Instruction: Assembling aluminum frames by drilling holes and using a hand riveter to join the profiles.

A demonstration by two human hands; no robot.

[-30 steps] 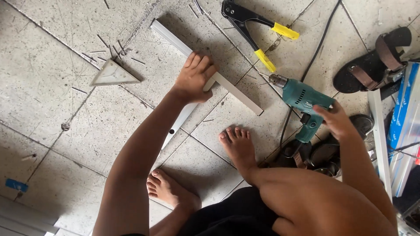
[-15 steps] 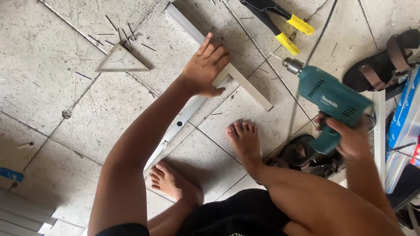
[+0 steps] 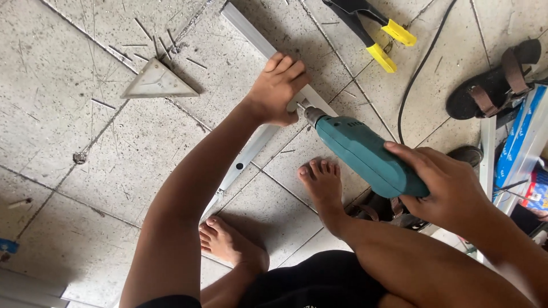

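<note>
**Drill meets metal strip on a tiled floor**

A person squatting barefoot on grey floor tiles [image 3: 74, 171] presses the left hand [image 3: 278, 91] down on a pale metal strip [image 3: 251, 34], fingers held together and curled over its edge where a second strip [image 3: 245, 162] crosses beneath. The right hand [image 3: 451, 185] is clamped around the grip of a teal electric drill [image 3: 362, 151], forefinger stretched along its body; the drill's tip touches the strip just beside the left thumb. No open container shows; at the right edge only a blue box [image 3: 516, 142] lies against more pale strips, its contents hidden. Yellow-handled pliers [image 3: 379, 34] lie at the top, a black cable [image 3: 419, 68] runs past them, and a dark sandal [image 3: 494, 82] sits near the box. A triangular metal offcut [image 3: 157, 82] rests at upper left among scattered slivers. Half a second earlier the drill hung well apart from the strip, to the right of the bare foot [image 3: 322, 182]; it has since swung in to the left hand, which has not left its place.
</note>
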